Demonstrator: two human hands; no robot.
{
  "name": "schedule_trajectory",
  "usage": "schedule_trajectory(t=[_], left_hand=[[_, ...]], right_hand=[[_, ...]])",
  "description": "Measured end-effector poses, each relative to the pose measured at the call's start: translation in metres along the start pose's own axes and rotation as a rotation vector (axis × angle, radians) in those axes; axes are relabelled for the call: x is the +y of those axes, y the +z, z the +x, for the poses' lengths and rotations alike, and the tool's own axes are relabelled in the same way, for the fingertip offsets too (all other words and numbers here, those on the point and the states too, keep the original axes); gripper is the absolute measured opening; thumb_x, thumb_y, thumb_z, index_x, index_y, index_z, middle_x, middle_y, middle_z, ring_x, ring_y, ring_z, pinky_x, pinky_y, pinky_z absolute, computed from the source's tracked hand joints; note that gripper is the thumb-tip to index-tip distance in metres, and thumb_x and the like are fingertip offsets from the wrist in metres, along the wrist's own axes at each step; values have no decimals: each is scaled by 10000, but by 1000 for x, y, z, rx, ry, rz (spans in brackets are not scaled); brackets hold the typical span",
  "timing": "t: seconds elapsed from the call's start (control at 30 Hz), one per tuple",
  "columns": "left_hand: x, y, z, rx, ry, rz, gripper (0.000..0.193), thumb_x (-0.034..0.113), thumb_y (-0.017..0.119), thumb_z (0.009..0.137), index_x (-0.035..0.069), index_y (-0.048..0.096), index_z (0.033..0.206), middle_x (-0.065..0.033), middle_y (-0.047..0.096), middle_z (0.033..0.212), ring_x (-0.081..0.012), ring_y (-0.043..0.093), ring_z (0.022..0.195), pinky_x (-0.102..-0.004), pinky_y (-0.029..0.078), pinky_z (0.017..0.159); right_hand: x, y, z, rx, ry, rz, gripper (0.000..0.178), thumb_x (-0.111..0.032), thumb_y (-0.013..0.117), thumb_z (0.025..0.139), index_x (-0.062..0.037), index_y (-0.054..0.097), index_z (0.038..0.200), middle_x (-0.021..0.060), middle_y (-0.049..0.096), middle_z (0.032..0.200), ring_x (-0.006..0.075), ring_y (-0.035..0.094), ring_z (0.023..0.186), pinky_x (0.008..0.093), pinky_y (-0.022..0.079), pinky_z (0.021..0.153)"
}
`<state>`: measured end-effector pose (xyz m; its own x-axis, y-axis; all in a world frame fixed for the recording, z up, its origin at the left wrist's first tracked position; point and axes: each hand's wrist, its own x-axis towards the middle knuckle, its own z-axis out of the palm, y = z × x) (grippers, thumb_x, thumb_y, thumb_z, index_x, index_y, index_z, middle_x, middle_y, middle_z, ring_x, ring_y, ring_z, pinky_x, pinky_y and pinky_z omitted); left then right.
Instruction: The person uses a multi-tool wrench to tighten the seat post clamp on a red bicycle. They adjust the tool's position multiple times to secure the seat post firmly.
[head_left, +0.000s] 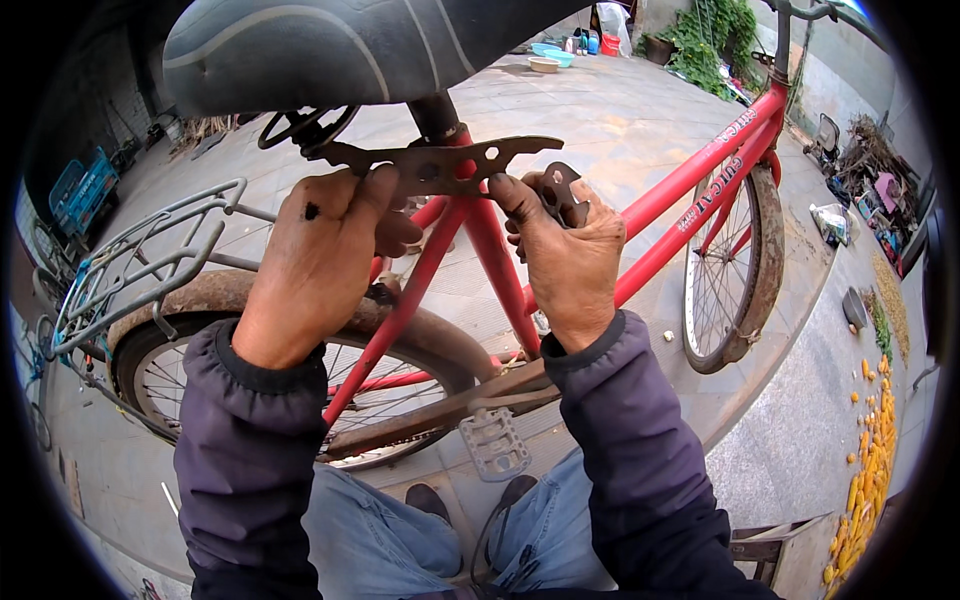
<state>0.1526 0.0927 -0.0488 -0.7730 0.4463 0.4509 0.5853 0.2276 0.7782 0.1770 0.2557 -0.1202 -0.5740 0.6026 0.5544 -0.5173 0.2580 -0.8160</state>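
A long, flat, dark metal multi-hole wrench point(470, 160) lies level under the black bicycle saddle point(330, 50), in front of the seat post point(433, 115). My left hand point(310, 255) pinches its left part between thumb and fingers. My right hand point(575, 265) is closed around a second, smaller flat wrench point(562, 192) with a hole in it. The right thumb tip meets the long wrench near its right end. Behind both hands stands the red bicycle frame point(490, 260). The fingers partly hide both wrenches.
A grey rear rack point(150, 265) and rusty mudguard point(200, 292) are at left, with a pedal point(493, 443) below. The front wheel point(735, 270) stands at right. Corn cobs point(865, 480) lie at the right edge. Basins point(550, 57) and a blue cart point(82, 195) stand farther back.
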Motion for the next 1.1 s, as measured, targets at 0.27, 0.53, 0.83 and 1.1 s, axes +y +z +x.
schedule_trajectory(t=[0.27,0.53,0.83,1.1], left_hand=[[-9,-11,6,48,107,236,377,236,491,923,-54,580,699,-132,601,570,-225,580,516,-342,421,522],[2,-8,-1,94,137,225,349,247,497,921,-18,588,713,-114,601,576,-251,564,505,-348,416,517],[-1,-8,0,60,176,218,309,227,512,908,-7,593,723,-104,584,554,-249,555,498,-350,413,512],[8,-4,-6,118,157,469,342,263,496,900,10,609,700,-116,591,562,-344,575,577,-417,429,554]], right_hand=[[10,3,-3,23,-115,-26,236,-200,740,777,9,631,796,40,616,605,38,498,556,225,439,511],[7,3,-4,23,-93,-40,255,-228,732,787,7,637,812,44,615,603,39,497,545,230,429,495],[2,3,-6,28,-18,46,226,-171,729,794,26,626,831,10,624,658,32,517,601,196,438,512],[-14,2,-4,34,-7,86,143,-57,727,777,6,607,824,-18,599,720,24,498,663,171,431,581]])
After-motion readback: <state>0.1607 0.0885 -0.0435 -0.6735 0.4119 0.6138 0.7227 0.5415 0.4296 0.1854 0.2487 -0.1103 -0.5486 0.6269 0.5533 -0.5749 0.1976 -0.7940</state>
